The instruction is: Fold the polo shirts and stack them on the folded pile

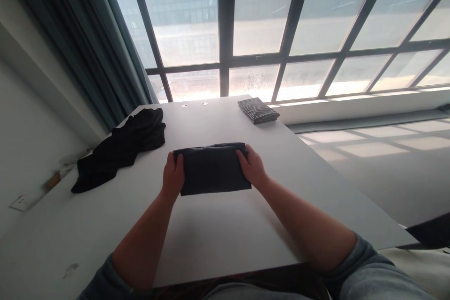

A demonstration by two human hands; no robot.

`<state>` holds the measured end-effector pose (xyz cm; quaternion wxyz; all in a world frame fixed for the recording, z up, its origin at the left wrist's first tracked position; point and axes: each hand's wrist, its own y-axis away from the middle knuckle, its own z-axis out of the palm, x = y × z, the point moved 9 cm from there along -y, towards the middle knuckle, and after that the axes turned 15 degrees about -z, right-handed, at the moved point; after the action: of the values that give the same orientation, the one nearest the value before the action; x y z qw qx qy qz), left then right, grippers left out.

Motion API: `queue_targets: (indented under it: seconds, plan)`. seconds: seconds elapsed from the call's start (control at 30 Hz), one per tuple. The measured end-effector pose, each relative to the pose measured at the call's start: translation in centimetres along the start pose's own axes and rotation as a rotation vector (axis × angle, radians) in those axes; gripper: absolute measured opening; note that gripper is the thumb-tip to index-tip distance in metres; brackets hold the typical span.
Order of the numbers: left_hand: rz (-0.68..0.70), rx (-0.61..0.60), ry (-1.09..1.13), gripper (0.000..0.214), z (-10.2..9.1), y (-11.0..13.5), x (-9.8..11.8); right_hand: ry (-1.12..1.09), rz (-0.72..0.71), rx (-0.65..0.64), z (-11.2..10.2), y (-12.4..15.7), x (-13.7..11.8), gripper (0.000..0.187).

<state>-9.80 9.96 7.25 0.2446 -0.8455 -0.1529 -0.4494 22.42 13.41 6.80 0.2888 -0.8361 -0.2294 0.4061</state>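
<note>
A dark folded garment (213,171) hangs level above the white table, held at both ends. My left hand (173,176) grips its left edge, thumb on the near face and fingers behind. On the right edge, my right hand (252,166) closes in the same way, with its fingers partly hidden behind the cloth. Beyond it, a striped folded cloth (258,110) lies near the table's far right corner. To the left, a crumpled black garment (123,147) is spread along the table's left edge.
The white table (218,239) reaches from my body toward large windows (256,9). A dark curtain (80,23) hangs at the left, above a wall socket (20,202). Two small round fittings sit at the table's far edge. Sunlit floor (369,164) lies to the right.
</note>
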Motion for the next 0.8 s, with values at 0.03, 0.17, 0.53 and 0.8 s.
queue_targets:
  seconds: [0.03,0.17,0.53,0.8]
  plan:
    - [-0.034,-0.037,-0.036,0.035,0.6,-0.2,-0.4,-0.019,0.034,-0.026,0.3,-0.1,0.4,0.042]
    - [-0.196,-0.266,-0.341,0.035,4.4,-1.1,-3.5,-0.081,0.201,-0.236,3.1,0.2,3.7,0.038]
    - [-0.18,-0.29,-0.443,0.057,6.0,-0.5,-5.7,-0.251,0.268,-0.402,5.8,1.7,6.0,0.058]
    - [-0.021,-0.402,-0.372,0.03,7.0,-0.2,-4.4,-0.678,0.32,-0.633,7.5,3.0,4.0,0.044]
